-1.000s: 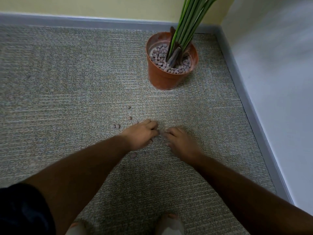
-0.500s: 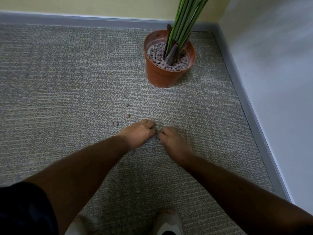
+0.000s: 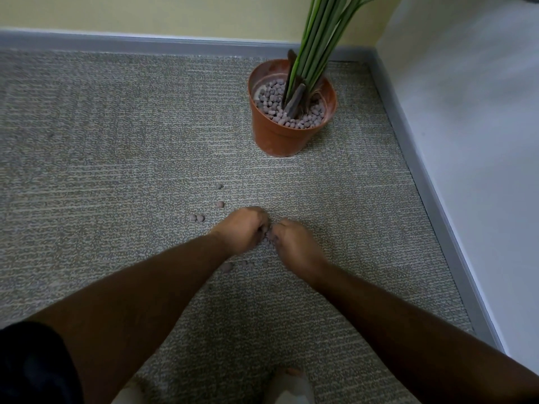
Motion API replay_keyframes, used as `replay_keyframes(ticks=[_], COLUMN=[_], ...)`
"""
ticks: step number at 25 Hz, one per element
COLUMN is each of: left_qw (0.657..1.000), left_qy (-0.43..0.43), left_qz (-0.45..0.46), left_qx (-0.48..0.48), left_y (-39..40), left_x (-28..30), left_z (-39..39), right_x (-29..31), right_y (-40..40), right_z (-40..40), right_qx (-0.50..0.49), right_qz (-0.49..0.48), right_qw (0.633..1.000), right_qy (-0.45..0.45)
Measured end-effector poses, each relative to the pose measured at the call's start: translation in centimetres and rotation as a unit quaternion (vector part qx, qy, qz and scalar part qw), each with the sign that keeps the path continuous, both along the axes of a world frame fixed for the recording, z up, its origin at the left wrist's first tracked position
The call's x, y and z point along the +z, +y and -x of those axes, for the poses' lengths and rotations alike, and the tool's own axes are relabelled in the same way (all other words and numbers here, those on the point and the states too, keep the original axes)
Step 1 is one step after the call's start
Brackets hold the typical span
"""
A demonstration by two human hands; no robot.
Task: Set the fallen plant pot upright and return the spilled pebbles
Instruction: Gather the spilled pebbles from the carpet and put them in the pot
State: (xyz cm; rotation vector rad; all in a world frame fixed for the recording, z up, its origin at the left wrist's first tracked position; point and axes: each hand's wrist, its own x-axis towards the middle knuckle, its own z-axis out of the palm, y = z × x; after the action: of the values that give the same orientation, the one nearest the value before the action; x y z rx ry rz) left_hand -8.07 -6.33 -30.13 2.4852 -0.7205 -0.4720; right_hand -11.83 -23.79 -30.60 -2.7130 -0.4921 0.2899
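Observation:
The orange plant pot (image 3: 274, 138) stands upright near the room corner, with green stems (image 3: 318, 33) rising from a bed of grey-brown pebbles (image 3: 271, 97). Spilled pebbles (image 3: 198, 218) lie scattered on the carpet in front of it. My left hand (image 3: 242, 230) and my right hand (image 3: 294, 246) are side by side on the carpet, fingers curled inward around a small heap of pebbles (image 3: 267, 239) between them. A few more pebbles (image 3: 226, 267) lie just under my left wrist.
Grey skirting (image 3: 145, 45) runs along the yellow back wall, and a white wall (image 3: 481, 141) with skirting closes the right side. My feet (image 3: 288, 386) show at the bottom edge. The grey patterned carpet (image 3: 102, 170) stretches to the left.
Both hands have drawn together and their fingers have curled in, gathering pebbles between them. The camera has shifted slightly, so the pot sits a little lower in view.

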Motion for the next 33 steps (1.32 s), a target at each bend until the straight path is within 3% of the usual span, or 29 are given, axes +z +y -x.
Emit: replay_keyframes(ticks=[3,6,11,15,19,23,29,33], left_qw=[0.997,0.981,0.949,0.939,0.939,0.953,0.943,0.980], left_qy=[-0.004,-0.014,-0.108,-0.131,-0.174,-0.193,-0.247,-0.177], left_qz=[0.050,0.107,0.162,0.165,0.156,0.137,0.153,0.087], left_qx=[0.059,0.164,0.248,0.273,0.252,0.190,0.159,0.031], left_y=[0.0,-0.1,-1.4,-3.0,-3.9,-4.2,-2.9,-0.6], left_x=[2.0,5.0,10.1,11.7,11.4,10.0,6.9,2.9], left_z=[-1.7,-5.1,-11.7,-14.6,-16.0,-15.6,-10.4,-4.3], right_x=[2.2,5.8,11.2,12.2,11.7,11.1,8.9,4.4], right_y=[-0.1,-0.5,-0.9,-1.1,-1.0,-1.3,-1.0,-2.2], right_z=[-2.1,-6.2,-13.5,-17.0,-17.8,-17.5,-12.0,-4.8], right_qx=[-0.094,-0.169,-0.191,-0.182,-0.158,-0.088,-0.064,-0.009], right_qz=[-0.056,-0.119,-0.123,-0.093,-0.060,0.035,0.016,0.084], right_qw=[0.994,0.978,0.961,0.963,0.967,0.982,0.970,0.989], right_qy=[0.023,-0.025,-0.155,-0.173,-0.189,-0.160,-0.232,-0.124])
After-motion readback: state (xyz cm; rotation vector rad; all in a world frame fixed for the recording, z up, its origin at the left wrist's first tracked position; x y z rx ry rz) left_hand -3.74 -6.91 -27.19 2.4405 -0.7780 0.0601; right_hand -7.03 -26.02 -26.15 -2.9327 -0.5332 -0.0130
